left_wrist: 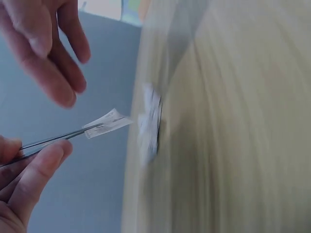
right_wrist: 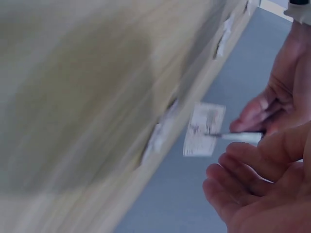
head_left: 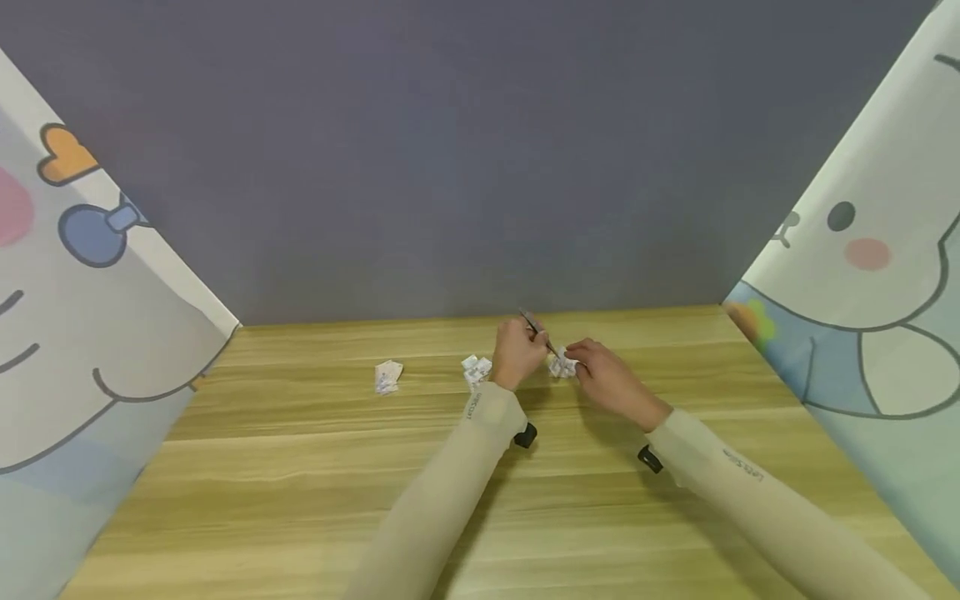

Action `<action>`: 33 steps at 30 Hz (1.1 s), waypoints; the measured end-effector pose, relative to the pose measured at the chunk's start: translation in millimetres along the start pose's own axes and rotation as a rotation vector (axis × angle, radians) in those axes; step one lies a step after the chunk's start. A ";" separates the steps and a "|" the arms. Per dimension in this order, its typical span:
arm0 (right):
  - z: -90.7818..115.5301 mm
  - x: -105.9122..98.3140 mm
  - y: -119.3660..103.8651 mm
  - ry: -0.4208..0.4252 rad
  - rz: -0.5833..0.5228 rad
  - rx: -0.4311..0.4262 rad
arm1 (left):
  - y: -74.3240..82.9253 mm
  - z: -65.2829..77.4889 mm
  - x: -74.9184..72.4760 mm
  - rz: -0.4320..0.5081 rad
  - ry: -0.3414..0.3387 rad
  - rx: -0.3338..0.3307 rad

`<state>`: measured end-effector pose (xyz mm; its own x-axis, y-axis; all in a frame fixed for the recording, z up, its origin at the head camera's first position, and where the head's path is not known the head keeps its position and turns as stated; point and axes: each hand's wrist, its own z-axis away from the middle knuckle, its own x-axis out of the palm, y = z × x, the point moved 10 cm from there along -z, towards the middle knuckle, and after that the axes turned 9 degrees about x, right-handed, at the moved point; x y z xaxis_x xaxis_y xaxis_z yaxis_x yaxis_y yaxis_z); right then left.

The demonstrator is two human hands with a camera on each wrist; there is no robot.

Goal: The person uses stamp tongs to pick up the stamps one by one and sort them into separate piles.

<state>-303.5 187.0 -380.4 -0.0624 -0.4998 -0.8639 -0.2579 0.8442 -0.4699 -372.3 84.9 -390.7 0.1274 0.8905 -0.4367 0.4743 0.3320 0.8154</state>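
My left hand [head_left: 517,357] pinches a pair of metal tweezers [left_wrist: 53,139] between thumb and fingers. At the tweezers' tips is a small white paper slip [left_wrist: 108,123] with faint printing, held above the wooden table. Just below it lies a loose pile of similar slips [head_left: 561,365], blurred in the left wrist view. My right hand [head_left: 611,382] is on the far side of this pile, its fingers loosely bent with nothing in them. In the right wrist view, those fingers are close beside the tweezers and the held slip [right_wrist: 200,138].
Two more small piles of white slips lie on the wooden table [head_left: 300,483]: a middle pile [head_left: 476,368] and a left pile [head_left: 387,375]. A grey wall [head_left: 480,167] rises behind the table, with cartoon-printed panels [head_left: 877,292] at both sides.
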 end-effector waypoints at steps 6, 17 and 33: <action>7.7 2.3 14.5 -0.010 0.025 0.040 | 8.5 -2.1 24.6 -0.031 -0.002 0.002; 13.5 20.8 30.5 -0.036 0.030 0.045 | 1.4 -1.5 41.3 -0.094 -0.031 -0.035; 16.0 38.3 27.0 -0.132 0.143 0.003 | -6.5 -2.3 26.6 -0.045 -0.016 -0.040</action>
<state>-297.4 193.8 -429.0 0.0295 -0.3454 -0.9380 -0.2523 0.9054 -0.3414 -374.0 107.1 -406.6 0.1203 0.8695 -0.4790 0.4448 0.3842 0.8090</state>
